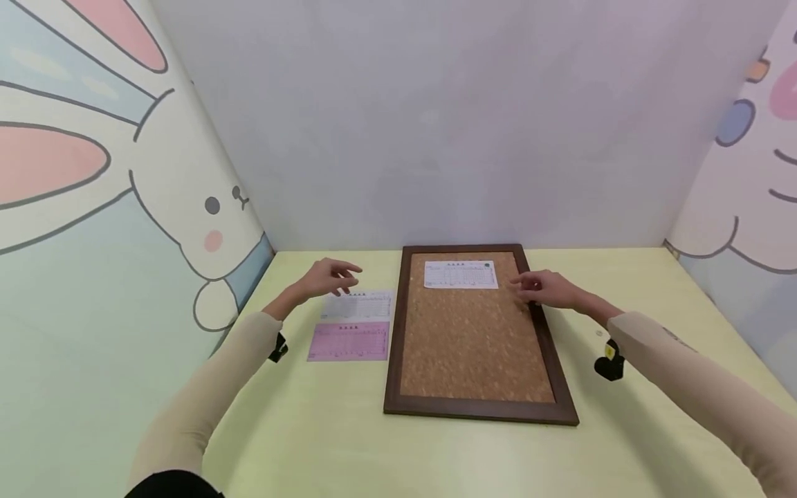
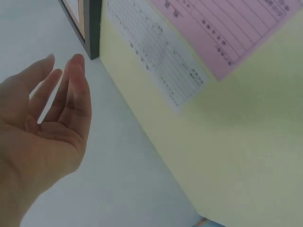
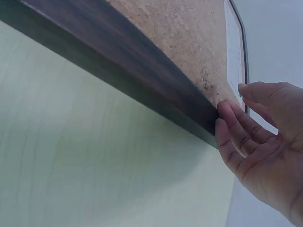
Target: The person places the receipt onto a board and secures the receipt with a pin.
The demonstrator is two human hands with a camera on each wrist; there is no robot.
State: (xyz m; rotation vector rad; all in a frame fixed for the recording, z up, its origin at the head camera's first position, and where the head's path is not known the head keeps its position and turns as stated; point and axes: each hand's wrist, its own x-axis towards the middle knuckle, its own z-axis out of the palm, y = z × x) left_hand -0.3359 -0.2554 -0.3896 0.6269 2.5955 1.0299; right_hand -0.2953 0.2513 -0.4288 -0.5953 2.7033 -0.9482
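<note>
A brown-framed corkboard (image 1: 476, 346) lies on the table, with a white printed form (image 1: 461, 275) near its top. One green spot (image 1: 488, 265) shows at that form's upper right corner; whether it is a pin I cannot tell. My right hand (image 1: 548, 288) is at the board's right frame, fingers loosely bent and holding nothing visible; in the right wrist view its fingertips (image 3: 222, 109) are at the frame's inner edge. Over a second white form (image 1: 358, 306) hovers my left hand (image 1: 328, 278), relaxed and holding nothing. Below that form lies a pink form (image 1: 349, 342).
The pale yellow table (image 1: 299, 429) meets a plain wall (image 1: 436, 138) at the back. Painted walls stand on both sides, the left one with a rabbit (image 1: 187, 187). Both loose forms lie beside the board's left frame.
</note>
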